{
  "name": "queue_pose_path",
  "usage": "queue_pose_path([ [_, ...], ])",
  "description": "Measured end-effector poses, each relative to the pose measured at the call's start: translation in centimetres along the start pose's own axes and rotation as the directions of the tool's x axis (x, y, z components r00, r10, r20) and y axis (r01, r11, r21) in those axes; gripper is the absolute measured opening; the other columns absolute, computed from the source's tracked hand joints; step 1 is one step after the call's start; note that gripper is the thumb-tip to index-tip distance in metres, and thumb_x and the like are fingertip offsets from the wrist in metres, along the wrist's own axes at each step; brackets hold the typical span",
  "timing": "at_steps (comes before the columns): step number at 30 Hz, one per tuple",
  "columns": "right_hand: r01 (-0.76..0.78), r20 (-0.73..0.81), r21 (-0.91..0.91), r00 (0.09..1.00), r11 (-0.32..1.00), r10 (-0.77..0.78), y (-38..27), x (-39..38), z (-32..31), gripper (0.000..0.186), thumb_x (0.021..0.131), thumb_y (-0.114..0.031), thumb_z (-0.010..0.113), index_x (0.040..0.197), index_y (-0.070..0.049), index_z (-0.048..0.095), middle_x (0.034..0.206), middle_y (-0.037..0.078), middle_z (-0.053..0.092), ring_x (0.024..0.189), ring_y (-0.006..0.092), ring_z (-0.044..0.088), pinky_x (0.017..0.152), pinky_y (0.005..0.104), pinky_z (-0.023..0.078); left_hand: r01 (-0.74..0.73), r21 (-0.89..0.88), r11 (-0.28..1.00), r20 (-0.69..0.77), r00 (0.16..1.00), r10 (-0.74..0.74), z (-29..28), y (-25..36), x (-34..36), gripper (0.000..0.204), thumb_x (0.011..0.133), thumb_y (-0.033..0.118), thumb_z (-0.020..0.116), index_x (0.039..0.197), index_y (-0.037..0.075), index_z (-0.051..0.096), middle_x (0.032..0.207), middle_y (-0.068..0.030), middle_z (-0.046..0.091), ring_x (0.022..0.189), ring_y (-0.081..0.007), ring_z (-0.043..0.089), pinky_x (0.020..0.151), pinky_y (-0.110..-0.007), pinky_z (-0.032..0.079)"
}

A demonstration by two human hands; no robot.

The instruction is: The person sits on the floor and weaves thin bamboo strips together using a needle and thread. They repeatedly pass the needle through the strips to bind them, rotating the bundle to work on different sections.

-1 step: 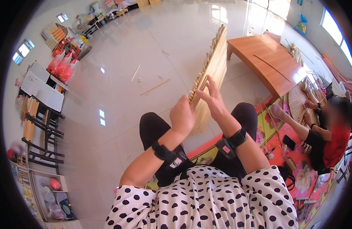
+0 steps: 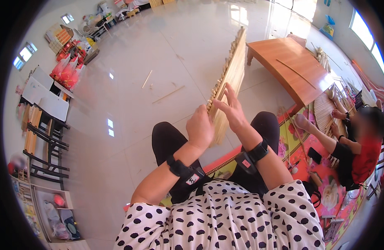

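A long pale woven straw panel stands tilted in front of me above my knees, with a row of small knobbed ends along its left edge. My left hand is closed on its lower left edge, fingertips hidden. My right hand lies against the panel just to the right, fingers stretched and apart, thumb toward the knobbed edge.
A wooden table is at the front right. Another person sits right, working straw on a floral mat. Loose sticks lie on the tiles. Folded tables, red bags and shelving line the left wall.
The panel's upper end has shifted very slightly left. My hands hold nearly the same pose.
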State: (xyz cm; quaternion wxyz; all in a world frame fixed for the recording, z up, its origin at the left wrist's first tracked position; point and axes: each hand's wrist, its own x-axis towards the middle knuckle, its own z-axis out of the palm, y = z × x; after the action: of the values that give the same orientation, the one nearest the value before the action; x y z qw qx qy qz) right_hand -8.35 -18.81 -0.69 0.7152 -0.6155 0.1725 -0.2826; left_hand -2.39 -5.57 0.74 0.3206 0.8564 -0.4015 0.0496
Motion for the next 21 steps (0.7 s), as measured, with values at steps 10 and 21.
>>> queue_pose_path([
  [10,0.056,-0.137,-0.091,0.988,0.994,-0.068,0.6,-3.8,-0.4,0.101,0.073,-0.009,0.078,0.158,-0.004,0.024,0.131,0.013,0.057,0.103,0.0215,0.062,0.090,0.0343,0.053,-0.079,-0.437,0.896,0.203,0.962,0.184,1.1,1.5,-5.9,0.061,0.085,0.000,0.059,0.141,-0.004,0.035,0.122,-0.0309,0.051,0.110,-0.0489,0.056,0.091,-0.050,0.050],
  [21,0.048,-0.166,-0.454,0.977,0.890,-0.137,-1.1,-11.2,-1.1,0.051,0.088,-0.006,0.069,0.137,-0.003,0.056,0.133,0.010,0.051,0.115,0.0178,0.058,0.086,0.0310,0.056,0.001,-0.609,0.793,0.432,0.839,0.331,-1.9,1.9,-8.8,0.075,0.082,0.008,0.074,0.144,-0.004,0.032,0.135,-0.0248,0.046,0.123,-0.0398,0.056,0.097,-0.043,0.052],
])
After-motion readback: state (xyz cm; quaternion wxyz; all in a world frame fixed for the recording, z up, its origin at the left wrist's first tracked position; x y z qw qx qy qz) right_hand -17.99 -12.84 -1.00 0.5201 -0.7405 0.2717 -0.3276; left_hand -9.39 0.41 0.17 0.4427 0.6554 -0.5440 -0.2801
